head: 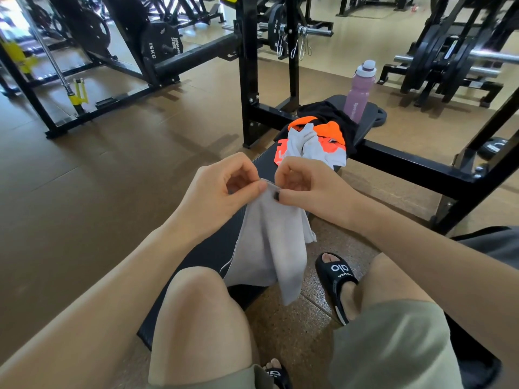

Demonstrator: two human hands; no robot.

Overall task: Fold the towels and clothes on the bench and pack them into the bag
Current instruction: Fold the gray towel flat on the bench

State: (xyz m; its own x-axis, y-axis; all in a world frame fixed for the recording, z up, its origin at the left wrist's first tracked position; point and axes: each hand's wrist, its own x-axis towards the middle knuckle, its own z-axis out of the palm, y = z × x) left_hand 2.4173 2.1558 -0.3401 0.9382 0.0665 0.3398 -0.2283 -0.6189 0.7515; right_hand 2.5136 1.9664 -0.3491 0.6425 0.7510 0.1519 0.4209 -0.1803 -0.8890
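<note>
Person seated astride a black padded bench point(213, 248), both knees in view. Left hand point(222, 192) and right hand point(306, 186) are raised close together above the bench, each with fingers curled and pinching the top edge of a grey towel point(269, 242) between thumb and forefinger. The two pinch points sit just beside each other on the hem. The towel hangs down from the hands, its lower part draped over the bench edge and trailing toward the floor between the legs. Farther along the bench lies a loose heap of clothes point(317, 141): white, orange and black garments, unfolded. A pink water bottle point(359, 91) stands upright at the far end, just beyond the heap. A black sandal point(337, 279) rests on the floor right of the bench.
</note>
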